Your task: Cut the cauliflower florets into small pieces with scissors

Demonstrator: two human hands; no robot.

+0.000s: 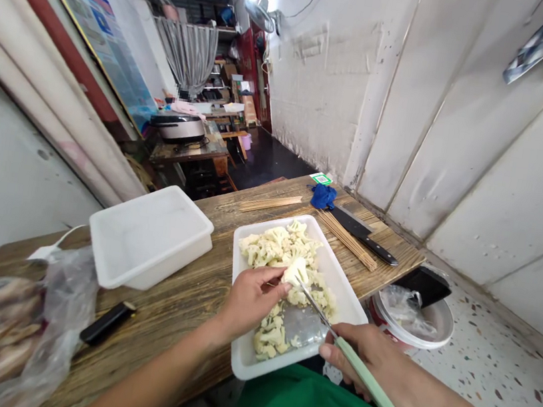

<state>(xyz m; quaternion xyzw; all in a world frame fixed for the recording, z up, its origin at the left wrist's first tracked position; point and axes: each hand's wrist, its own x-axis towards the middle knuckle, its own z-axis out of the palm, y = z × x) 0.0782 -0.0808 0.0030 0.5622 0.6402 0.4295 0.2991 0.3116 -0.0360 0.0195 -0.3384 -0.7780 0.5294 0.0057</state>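
Note:
My left hand [252,295] pinches a cauliflower floret [295,271] over a white rectangular tray [346,293] that holds several cut cauliflower pieces [276,244]. My right hand [371,360] grips a small knife with a pale green handle [365,380]. Its thin blade [313,302] reaches up to the floret and touches it. The tray overhangs the near edge of the wooden table [187,299], just above my green-clad lap.
An empty white tub [150,235] stands left of the tray. A black lighter-like object [107,322] and a plastic bag [6,328] lie at the near left. Bamboo skewers [347,240], a large black-handled knife [365,233] and a blue cloth [324,196] sit behind. A lined bucket [412,311] stands on the floor at right.

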